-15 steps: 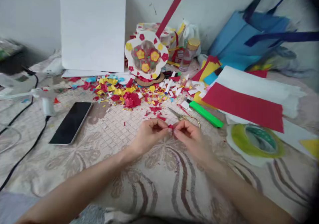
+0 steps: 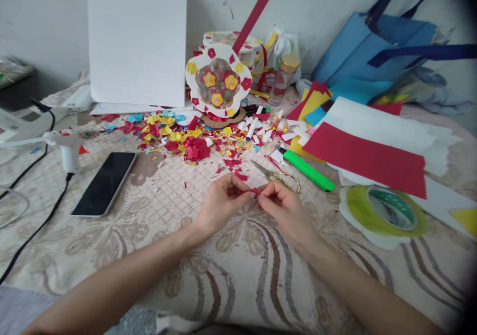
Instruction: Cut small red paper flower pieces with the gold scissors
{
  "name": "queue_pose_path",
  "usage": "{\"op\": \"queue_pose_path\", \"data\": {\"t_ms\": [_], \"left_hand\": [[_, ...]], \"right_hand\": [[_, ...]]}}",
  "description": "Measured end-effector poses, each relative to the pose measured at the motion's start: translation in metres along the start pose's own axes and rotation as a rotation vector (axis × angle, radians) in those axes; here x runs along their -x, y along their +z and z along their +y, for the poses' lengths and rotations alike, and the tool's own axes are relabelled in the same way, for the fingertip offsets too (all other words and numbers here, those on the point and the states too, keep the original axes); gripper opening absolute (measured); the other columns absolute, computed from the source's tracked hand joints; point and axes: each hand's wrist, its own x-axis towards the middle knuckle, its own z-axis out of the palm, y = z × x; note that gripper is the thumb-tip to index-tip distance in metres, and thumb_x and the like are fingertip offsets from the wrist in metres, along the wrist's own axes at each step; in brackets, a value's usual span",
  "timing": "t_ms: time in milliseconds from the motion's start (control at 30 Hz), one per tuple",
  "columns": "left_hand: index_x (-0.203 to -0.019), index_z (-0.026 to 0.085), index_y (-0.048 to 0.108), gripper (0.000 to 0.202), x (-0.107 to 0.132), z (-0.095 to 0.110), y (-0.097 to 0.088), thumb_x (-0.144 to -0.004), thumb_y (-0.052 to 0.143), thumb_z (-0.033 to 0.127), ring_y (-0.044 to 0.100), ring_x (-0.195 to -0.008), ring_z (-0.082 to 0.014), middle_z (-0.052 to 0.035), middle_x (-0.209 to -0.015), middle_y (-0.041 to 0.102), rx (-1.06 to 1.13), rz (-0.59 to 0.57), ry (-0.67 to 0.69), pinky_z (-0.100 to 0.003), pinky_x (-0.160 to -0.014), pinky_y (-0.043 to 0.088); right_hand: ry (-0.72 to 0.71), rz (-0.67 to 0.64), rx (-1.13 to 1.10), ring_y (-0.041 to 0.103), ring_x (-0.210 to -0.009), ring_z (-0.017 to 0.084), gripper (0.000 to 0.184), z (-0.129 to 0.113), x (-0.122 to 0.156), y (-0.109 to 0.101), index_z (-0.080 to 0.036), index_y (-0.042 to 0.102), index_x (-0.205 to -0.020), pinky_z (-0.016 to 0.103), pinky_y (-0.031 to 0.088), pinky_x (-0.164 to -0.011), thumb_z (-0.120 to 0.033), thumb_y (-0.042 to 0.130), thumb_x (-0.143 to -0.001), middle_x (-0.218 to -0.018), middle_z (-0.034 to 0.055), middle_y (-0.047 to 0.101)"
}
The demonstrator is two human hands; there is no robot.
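Between my fingertips, low over the tablecloth, is a small piece of red paper (image 2: 254, 191), mostly covered by the fingers. My left hand (image 2: 223, 199) pinches it from the left and my right hand (image 2: 286, 206) from the right, the tips nearly touching. Just beyond my right hand lie gold-handled scissors (image 2: 278, 175), their blades pointing away to the left. A green box cutter (image 2: 308, 170) rests to the right of them. Ahead of my hands are a crumpled cluster of red paper pieces (image 2: 197, 148) and many red, yellow, white and blue scraps (image 2: 164, 128).
On the left are a black phone (image 2: 105, 183) and a white glue gun (image 2: 69, 151) with its cord. A roll of yellow-green tape (image 2: 383, 210) and red paper (image 2: 367, 158) lie right. Behind stand a flower-decorated paper lantern (image 2: 218, 80), a white board (image 2: 137, 41) and a blue bag (image 2: 372, 46).
The view has shifted very slightly. Both hands keep pinching the red paper at nearly the same spot, with the right fingertips a little further left.
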Motion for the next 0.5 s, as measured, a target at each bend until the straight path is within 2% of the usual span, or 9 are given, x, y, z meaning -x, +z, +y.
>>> {"op": "queue_pose_path", "data": {"t_ms": [167, 333, 500], "left_hand": [[-0.084, 0.014, 0.052, 0.027, -0.0018, -0.0051, -0.0004, -0.067, 0.073, 0.017, 0.06, -0.069, -0.01, -0.0003, -0.074, 0.062, 0.088, -0.013, 0.005, -0.024, -0.067, 0.049], [-0.085, 0.014, 0.052, 0.028, -0.0026, -0.0059, -0.001, -0.067, 0.073, 0.016, 0.06, -0.069, -0.01, -0.0009, -0.074, 0.061, 0.096, -0.015, -0.023, -0.024, -0.067, 0.049], [-0.085, 0.014, 0.052, 0.028, -0.0016, -0.0039, -0.0001, -0.066, 0.073, 0.015, 0.06, -0.069, -0.01, -0.0008, -0.075, 0.061, 0.115, -0.015, -0.028, -0.024, -0.068, 0.048]], "right_hand": [[0.006, 0.014, -0.057, 0.049, -0.065, 0.011, 0.012, 0.0022, -0.0009, 0.0012, -0.02, 0.051, -0.073, 0.025, 0.04, -0.062, -0.021, 0.062, -0.075, -0.071, -0.0035, 0.053], [0.011, -0.003, -0.113, 0.054, -0.072, 0.012, 0.017, -0.0017, -0.0019, 0.0015, -0.021, 0.052, -0.088, 0.024, 0.043, -0.064, -0.019, 0.062, -0.075, -0.079, -0.0019, 0.056], [-0.003, -0.026, -0.071, 0.055, -0.075, 0.012, 0.016, -0.0038, -0.0016, 0.0011, -0.022, 0.054, -0.091, 0.025, 0.044, -0.067, -0.019, 0.06, -0.077, -0.081, -0.0013, 0.058]]}}
